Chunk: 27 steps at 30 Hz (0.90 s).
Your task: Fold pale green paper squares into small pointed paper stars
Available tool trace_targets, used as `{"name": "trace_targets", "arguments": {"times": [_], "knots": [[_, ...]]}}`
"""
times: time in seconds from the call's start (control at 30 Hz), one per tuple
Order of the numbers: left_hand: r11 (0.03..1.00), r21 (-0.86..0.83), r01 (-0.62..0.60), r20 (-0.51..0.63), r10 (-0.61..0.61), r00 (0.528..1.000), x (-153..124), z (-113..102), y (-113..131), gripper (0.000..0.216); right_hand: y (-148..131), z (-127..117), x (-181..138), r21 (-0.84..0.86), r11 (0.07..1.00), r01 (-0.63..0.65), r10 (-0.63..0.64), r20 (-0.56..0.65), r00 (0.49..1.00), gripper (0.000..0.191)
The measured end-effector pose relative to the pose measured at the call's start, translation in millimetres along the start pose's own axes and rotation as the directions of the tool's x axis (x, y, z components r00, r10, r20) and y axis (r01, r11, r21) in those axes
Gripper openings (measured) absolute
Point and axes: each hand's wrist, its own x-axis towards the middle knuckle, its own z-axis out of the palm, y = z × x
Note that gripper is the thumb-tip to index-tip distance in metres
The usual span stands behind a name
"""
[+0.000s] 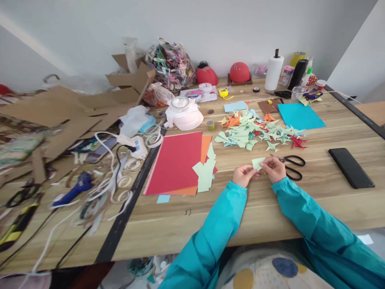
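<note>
Between my two hands is a small pale green piece of paper (pixel 258 163), held just above the wooden table. My left hand (pixel 243 175) pinches its lower left edge, and my right hand (pixel 274 168) grips its right side. Black-handled scissors (pixel 293 166) lie right beside my right hand, which partly hides their blades. Beyond my hands spreads a heap of folded paper cranes (pixel 243 130), mostly pale green with some orange, red and blue. To the left, pale green paper pieces (pixel 206 176) rest at the edge of a stack of red sheets (pixel 177 160).
A black phone (pixel 351 167) lies at the right. A turquoise sheet (pixel 300 116) sits behind the cranes. On the left are tangled white cables (pixel 112 176), a blue glue gun (pixel 73 188) and torn cardboard (pixel 60 104). A white roll (pixel 274 73) stands at the back.
</note>
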Motion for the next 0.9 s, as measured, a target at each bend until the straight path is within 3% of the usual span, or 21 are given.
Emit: {"name": "trace_targets", "arguments": {"times": [0.17,0.4,0.6,0.9], "knots": [[0.998,-0.016,0.065,0.011,-0.065,0.998,-2,1,5,0.047,1,0,0,0.031,1.0,0.002,-0.002,0.008,1.0,0.034],[0.989,0.115,0.093,0.101,-0.104,0.989,-8,3,14,0.04,1,0,-1,0.034,0.999,0.002,-0.004,0.073,0.997,0.031],[0.986,0.07,0.152,0.084,-0.158,0.984,-7,2,13,0.043,0,-1,-2,0.046,0.999,-0.006,0.002,0.094,0.996,0.031],[0.99,0.084,0.113,0.032,-0.116,0.993,-7,2,12,0.043,-2,-2,-2,0.043,0.999,-0.018,0.011,0.144,0.99,0.03]]}}
